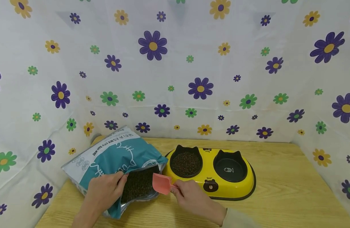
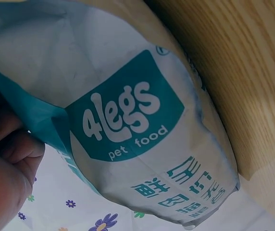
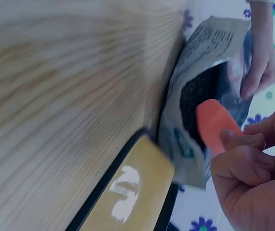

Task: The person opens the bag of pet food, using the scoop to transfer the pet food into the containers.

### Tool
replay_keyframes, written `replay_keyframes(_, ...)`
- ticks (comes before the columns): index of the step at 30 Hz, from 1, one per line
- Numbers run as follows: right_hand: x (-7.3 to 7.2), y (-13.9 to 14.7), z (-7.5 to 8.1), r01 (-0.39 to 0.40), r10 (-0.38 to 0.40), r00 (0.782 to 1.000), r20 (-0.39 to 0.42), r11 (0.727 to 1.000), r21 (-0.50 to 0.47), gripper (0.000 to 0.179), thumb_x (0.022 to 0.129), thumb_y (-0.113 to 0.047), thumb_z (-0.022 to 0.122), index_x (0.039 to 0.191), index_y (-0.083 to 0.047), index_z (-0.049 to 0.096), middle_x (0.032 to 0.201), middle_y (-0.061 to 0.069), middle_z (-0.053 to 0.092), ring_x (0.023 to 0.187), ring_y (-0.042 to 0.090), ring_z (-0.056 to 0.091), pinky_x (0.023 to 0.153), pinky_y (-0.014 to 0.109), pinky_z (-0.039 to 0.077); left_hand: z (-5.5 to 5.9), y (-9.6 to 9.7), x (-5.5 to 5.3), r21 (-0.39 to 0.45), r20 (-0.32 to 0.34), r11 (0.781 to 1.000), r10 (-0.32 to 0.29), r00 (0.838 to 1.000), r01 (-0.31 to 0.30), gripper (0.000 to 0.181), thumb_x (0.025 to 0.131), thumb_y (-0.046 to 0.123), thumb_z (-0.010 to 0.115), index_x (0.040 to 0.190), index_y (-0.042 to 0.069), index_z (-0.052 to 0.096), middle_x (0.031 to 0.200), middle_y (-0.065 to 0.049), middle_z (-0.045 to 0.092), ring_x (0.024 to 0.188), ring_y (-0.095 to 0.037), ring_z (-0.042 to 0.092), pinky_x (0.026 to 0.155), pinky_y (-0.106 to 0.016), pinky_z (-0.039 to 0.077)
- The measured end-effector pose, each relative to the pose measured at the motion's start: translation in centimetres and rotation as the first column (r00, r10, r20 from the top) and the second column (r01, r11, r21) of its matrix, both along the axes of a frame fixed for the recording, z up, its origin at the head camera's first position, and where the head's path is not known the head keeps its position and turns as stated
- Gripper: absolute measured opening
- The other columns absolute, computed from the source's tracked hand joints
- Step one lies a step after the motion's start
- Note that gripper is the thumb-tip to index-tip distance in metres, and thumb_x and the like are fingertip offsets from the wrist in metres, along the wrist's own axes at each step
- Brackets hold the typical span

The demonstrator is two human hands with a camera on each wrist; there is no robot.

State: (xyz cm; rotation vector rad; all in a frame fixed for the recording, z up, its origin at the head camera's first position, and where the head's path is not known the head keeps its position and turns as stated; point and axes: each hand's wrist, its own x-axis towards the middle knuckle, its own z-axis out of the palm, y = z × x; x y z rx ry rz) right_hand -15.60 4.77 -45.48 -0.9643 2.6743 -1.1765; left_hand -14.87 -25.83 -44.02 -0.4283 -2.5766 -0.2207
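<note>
A teal and white pet food bag (image 1: 115, 155) lies on its side, its mouth facing right and brown kibble (image 1: 139, 185) visible inside. My left hand (image 1: 105, 190) grips the upper edge of the bag's mouth between thumb and curled fingers. In my right hand (image 1: 193, 198) is a pink scoop (image 1: 162, 183), pinched by its handle, with the blade at the bag's opening. The right wrist view shows the scoop (image 3: 214, 125) in front of the dark opening. Whether it carries kibble cannot be told.
Right of the bag stands a yellow double feeder (image 1: 220, 190). Its left black cat-eared bowl (image 1: 175, 163) contains kibble; its right bowl (image 1: 230, 167) shows a fish-bone print. A wooden table (image 1: 294, 183) carries everything, backed by a flower-printed white curtain (image 1: 175, 69).
</note>
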Motion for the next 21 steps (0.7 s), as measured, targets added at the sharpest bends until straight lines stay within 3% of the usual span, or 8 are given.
replay_keyframes(2,0.1,-0.9,0.2,0.015,-0.016,1.0,0.01,0.999,0.035,0.03,0.105,-0.019,0.058,0.076,-0.011,0.059,0.058,-0.011,0.037,0.045,-0.002,0.031,0.047,0.015,0.029,0.1,0.0,0.0,-0.002,0.003,1.0,0.002,1.0,-0.002,0.046,0.093,0.021,0.072,0.063,0.026,0.038,0.052,0.013,0.023,0.044,-0.001,0.024,0.044,-0.022,0.019)
replay_keyframes(6,-0.1,-2.4,0.8,0.038,-0.049,0.993,0.105,0.994,0.101,0.043,0.104,-0.019,0.057,0.062,-0.017,0.049,0.053,-0.011,0.032,0.042,0.002,0.03,0.046,0.017,0.026,0.2,0.0,0.1,-0.006,0.032,1.0,0.011,0.999,-0.011,0.045,0.094,0.021,0.071,0.063,0.026,0.039,0.051,0.013,0.024,0.045,-0.002,0.025,0.044,-0.023,0.02)
replay_keyframes(9,-0.8,-3.2,1.4,0.037,-0.06,0.98,0.189,0.992,0.121,0.052,0.104,-0.017,0.054,0.054,-0.019,0.041,0.046,-0.011,0.03,0.036,0.002,0.03,0.041,0.016,0.024,0.2,0.0,0.1,-0.006,0.05,1.0,0.02,0.999,-0.019,0.044,0.095,0.021,0.07,0.063,0.026,0.04,0.051,0.013,0.025,0.045,-0.003,0.026,0.045,-0.023,0.021)
replay_keyframes(13,-2.1,-3.8,2.6,0.037,-0.086,0.959,0.269,0.982,0.183,0.055,0.104,-0.016,0.052,0.051,-0.018,0.039,0.043,-0.007,0.031,0.026,0.004,0.036,0.033,0.017,0.031,0.3,0.0,0.0,-0.009,0.054,1.0,0.023,0.998,-0.022,0.044,0.095,0.022,0.07,0.063,0.025,0.04,0.052,0.012,0.026,0.046,-0.004,0.027,0.045,-0.023,0.022)
replay_keyframes(17,-2.9,-4.3,3.3,0.019,-0.106,0.922,0.372,0.973,0.229,0.049,0.106,-0.018,0.049,0.057,-0.015,0.042,0.048,-0.004,0.033,0.026,0.009,0.043,0.033,0.021,0.037,0.3,-0.1,-0.1,-0.015,0.045,1.0,0.012,0.999,-0.012,0.044,0.095,0.021,0.07,0.062,0.025,0.04,0.052,0.012,0.026,0.046,-0.003,0.026,0.045,-0.023,0.022)
replay_keyframes(21,-2.8,-4.9,2.7,0.021,-0.098,0.878,0.468,0.986,0.166,0.049,0.107,-0.016,0.046,0.058,-0.015,0.041,0.048,-0.005,0.03,0.027,0.01,0.041,0.033,0.023,0.037,0.4,-0.2,-0.1,-0.021,0.03,1.0,0.008,1.0,-0.008,0.045,0.094,0.021,0.07,0.062,0.025,0.039,0.052,0.013,0.025,0.046,-0.003,0.025,0.045,-0.022,0.021)
